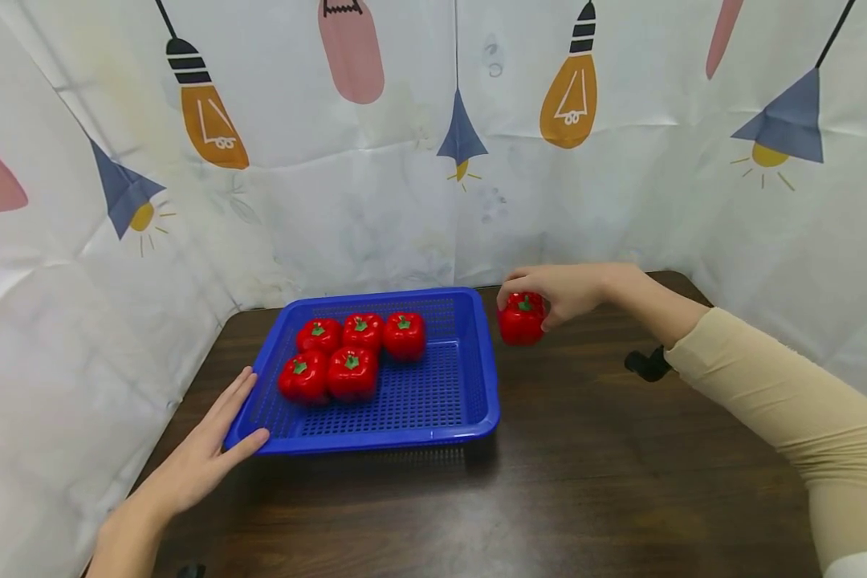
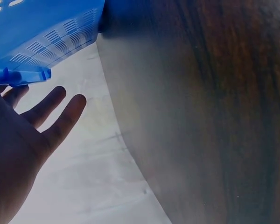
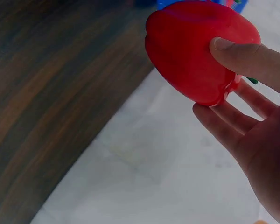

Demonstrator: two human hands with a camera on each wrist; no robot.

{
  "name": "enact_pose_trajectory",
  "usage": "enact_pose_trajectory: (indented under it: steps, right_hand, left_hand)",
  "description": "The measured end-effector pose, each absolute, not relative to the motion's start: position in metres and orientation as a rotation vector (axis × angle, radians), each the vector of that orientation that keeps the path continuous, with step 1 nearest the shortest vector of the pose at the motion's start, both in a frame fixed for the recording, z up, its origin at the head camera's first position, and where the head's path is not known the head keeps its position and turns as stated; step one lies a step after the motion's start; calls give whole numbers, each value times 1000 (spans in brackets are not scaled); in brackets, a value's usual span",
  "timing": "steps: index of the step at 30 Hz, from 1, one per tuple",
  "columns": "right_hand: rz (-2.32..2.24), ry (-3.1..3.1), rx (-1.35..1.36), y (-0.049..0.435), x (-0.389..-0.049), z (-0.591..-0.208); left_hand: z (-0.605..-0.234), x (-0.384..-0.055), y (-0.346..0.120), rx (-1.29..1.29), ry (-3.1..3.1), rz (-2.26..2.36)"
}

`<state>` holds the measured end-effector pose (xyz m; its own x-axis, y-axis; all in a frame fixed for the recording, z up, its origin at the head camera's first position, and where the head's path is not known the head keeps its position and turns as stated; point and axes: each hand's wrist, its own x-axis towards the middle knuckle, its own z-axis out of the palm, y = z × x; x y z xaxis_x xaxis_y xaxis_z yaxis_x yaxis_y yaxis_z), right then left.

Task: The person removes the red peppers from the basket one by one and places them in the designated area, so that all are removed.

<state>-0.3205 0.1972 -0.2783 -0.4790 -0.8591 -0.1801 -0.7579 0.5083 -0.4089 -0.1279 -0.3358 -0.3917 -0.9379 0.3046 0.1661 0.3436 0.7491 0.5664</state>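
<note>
Though well apart from left hand, red pepper in right hand.

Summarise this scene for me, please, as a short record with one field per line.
Surface: dark wooden table
Container: blue basket, perforated
Basket contents: five red peppers with green stems, grouped toward the left, leaving the right part bare
Left hand: at the basket's left rim, fingers extended
Right hand: holds a sixth pepper between thumb and fingers
Sixth pepper's place: outside the basket, to its right
Right arm: beige sleeve
Backdrop: patterned white sheet
</note>
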Motion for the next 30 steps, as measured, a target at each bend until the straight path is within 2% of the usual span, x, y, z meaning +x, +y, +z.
enact_pose_trajectory:
  steps: [16, 30]
  right_hand:
    - [-385, 2412, -1268, 198, -331, -317]
    - [-324, 2423, -1315, 189, -341, -339]
  left_hand:
    - [-393, -122, -337, -516, -2875, -938]
    - [-393, -118, -338, -526, -2849, -892]
